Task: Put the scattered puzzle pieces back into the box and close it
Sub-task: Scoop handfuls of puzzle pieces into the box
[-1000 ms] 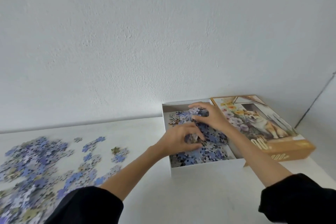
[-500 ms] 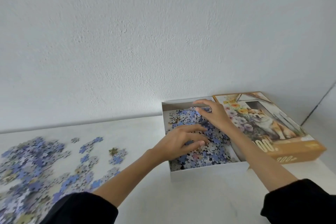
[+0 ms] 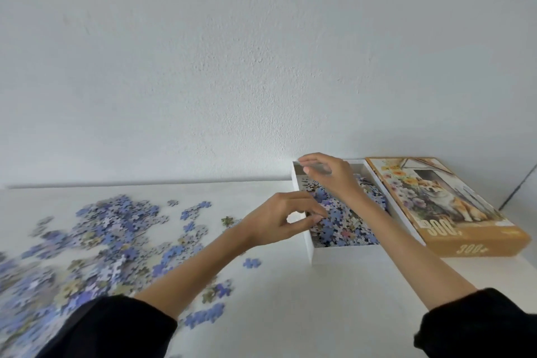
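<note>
A white box tray (image 3: 308,244) stands at the back right of the table, with a layer of blue and grey puzzle pieces (image 3: 344,225) inside. My left hand (image 3: 276,219) hovers over the tray's left wall, fingers loosely curled, with nothing seen in it. My right hand (image 3: 329,174) is raised above the tray's far left corner, its fingers also loosely bent and empty. Several scattered pieces (image 3: 101,229) cover the table's left side. The orange lid (image 3: 436,206), printed with a dog and flowers, lies face up against the tray's right side.
The white table (image 3: 290,314) meets a white wall at the back. A few stray pieces (image 3: 251,262) lie near the tray's front left corner, more (image 3: 206,315) near my left forearm. My black sleeves fill the bottom corners.
Both hands lay flat on the pieces in the tray; now they are lifted off and shifted left. The view has turned left, showing more of the scattered pile.
</note>
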